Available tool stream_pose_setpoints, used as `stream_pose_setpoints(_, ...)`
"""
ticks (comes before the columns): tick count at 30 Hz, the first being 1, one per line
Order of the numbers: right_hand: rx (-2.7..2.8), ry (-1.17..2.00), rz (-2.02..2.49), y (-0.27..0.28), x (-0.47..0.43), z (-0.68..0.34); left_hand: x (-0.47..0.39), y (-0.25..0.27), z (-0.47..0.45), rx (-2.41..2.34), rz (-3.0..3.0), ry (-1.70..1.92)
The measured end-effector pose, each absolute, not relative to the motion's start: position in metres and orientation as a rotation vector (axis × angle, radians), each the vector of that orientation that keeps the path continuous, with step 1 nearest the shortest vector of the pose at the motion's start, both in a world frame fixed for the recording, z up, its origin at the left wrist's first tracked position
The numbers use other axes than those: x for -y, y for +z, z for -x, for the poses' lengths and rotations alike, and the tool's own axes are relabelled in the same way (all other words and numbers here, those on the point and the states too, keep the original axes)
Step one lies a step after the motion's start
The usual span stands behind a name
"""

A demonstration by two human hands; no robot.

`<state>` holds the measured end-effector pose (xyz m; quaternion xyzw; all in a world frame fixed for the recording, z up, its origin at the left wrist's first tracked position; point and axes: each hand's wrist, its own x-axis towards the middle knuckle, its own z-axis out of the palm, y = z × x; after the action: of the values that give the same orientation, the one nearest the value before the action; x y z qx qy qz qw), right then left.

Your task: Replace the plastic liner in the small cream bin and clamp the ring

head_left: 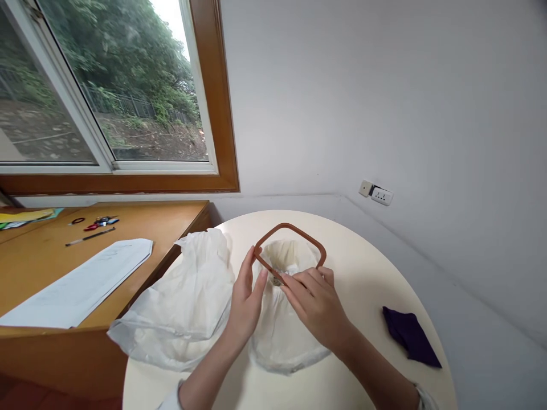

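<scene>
Over the middle of the worktop, the brown frame, likely light, stiff and best held by its sides, is grasped by the right hand while the left hand touches its corner, grip unclear.

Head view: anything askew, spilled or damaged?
Wall socket: a dark gap separates it from the neighbouring plate, so it may be poorly seated. Crumpled white material overhangs the round table's left edge. No visible spill.
</scene>
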<state>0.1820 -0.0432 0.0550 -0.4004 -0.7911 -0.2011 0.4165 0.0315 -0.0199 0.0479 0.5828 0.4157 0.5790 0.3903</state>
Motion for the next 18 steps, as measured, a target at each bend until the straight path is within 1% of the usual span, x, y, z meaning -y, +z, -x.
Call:
stream_pose_setpoints(7, 1.994, -0.496, 0.998, 0.057, 0.032, -0.157, -0.009, 0.059, -0.030, -1.160, -1.497, 1.332)
stream_pose_setpoints(13, 2.049, -0.396, 1.031, 0.050, 0.030, -0.150, -0.026, 0.055, -0.026, -1.184, -1.500, 1.268)
stream_pose_setpoints(18, 2.029, -0.308, 1.034, 0.059, 0.035, -0.159, -0.034, 0.052, -0.026, -1.170, -1.532, 1.207)
